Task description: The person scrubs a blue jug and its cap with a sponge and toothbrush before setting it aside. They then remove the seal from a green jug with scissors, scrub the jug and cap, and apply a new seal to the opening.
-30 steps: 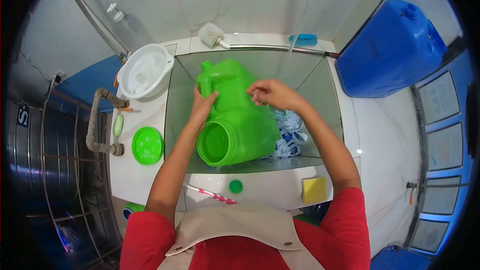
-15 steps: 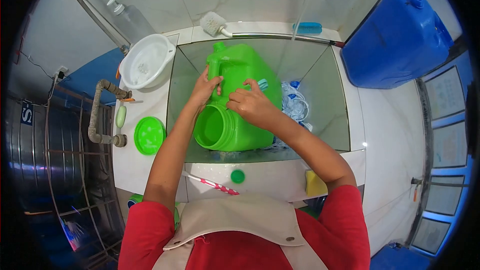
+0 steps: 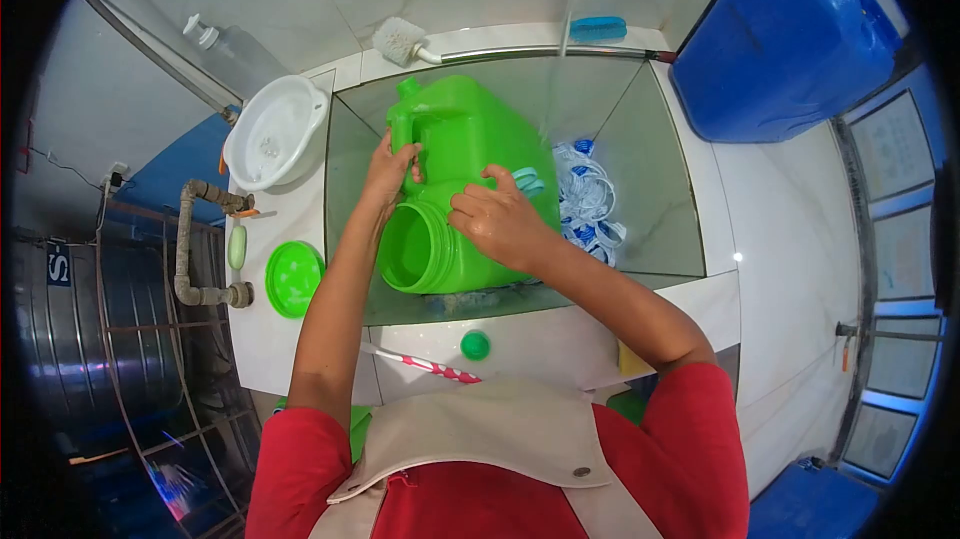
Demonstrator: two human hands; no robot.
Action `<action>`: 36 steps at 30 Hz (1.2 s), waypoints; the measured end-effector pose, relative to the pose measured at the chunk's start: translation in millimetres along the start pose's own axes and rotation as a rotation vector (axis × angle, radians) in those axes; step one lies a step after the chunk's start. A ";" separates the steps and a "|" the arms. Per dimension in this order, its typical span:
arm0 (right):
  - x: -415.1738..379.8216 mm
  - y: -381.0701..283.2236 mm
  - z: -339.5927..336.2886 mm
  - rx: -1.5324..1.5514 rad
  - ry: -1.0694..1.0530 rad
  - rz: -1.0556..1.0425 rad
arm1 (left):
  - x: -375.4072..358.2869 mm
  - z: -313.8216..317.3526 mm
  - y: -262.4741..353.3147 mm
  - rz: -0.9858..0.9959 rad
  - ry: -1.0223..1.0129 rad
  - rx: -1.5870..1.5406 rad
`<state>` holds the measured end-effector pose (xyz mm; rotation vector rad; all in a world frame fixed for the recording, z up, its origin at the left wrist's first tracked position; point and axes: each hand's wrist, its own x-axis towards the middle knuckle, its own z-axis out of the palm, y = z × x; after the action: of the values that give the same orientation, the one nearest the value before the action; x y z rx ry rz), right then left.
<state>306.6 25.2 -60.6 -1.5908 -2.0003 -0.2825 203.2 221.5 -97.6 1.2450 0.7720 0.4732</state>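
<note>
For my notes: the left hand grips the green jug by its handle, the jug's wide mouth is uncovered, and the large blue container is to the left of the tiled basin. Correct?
Not quite: the large blue container is to the right of the tiled basin, as the head view shows. The left hand does grip the green jug by its handle, and the wide mouth is uncovered.

1. Gripping the green jug (image 3: 490,144) by its handle with the left hand (image 3: 383,179).
2. Curling the right hand (image 3: 500,226) over the jug's near side, beside a light-blue item (image 3: 528,181); unclear whether held.
3. In the sink (image 3: 655,204), right of the jug: a blue-and-white tangle (image 3: 588,189).
4. Farther left: white basin (image 3: 285,124); nearer, green lid (image 3: 293,279).
5. On the near ledge (image 3: 550,349): green cap (image 3: 475,344).
6. At far right: blue jerrycan (image 3: 785,44).
</note>
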 end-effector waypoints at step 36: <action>-26.3 40.4 -86.3 0.225 0.295 0.666 | -59.9 61.0 34.4 0.340 -0.196 1.103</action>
<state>373.8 -27.9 -11.3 -1.8340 -1.1552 -0.0249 211.7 148.8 -41.6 2.4345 0.6508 0.1583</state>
